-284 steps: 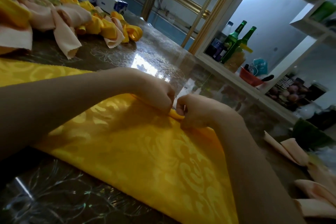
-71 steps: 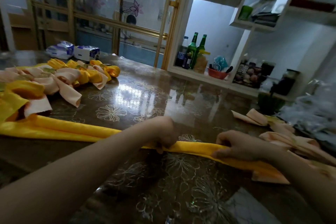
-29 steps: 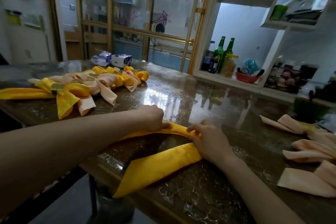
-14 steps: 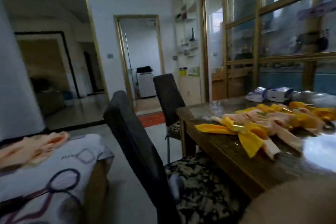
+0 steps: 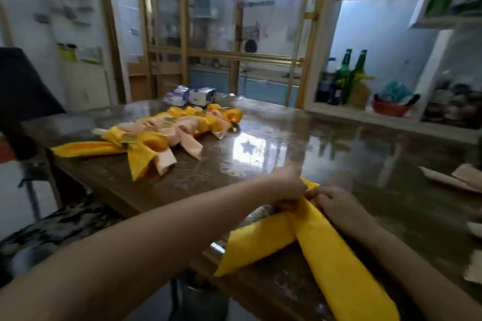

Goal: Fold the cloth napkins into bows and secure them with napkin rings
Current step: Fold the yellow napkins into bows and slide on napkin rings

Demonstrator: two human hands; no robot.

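Yellow napkin [image 5: 320, 247] sits at the near edge of the table [image 5: 339, 154], folded into a long band w/ its two tails crossed and fanning back toward the person. The left tail's tip reaches the edge. Left hand [image 5: 289, 187] pinches the cloth right at the crossing, prob so the fold behind it can't spring open. Right hand [image 5: 336, 203] is just beside it, fingers curled onto the right tail, imo to set that tail's angle. It's blurry tho, can't make out fingertips. Finished bows [image 5: 169, 133] are piled well apart at the far left, out of the work area. Peach napkins [image 5: 453, 177] wait on the right, within reach. Can't spot a loose ring by the hands, so the cinching isn't done yet.
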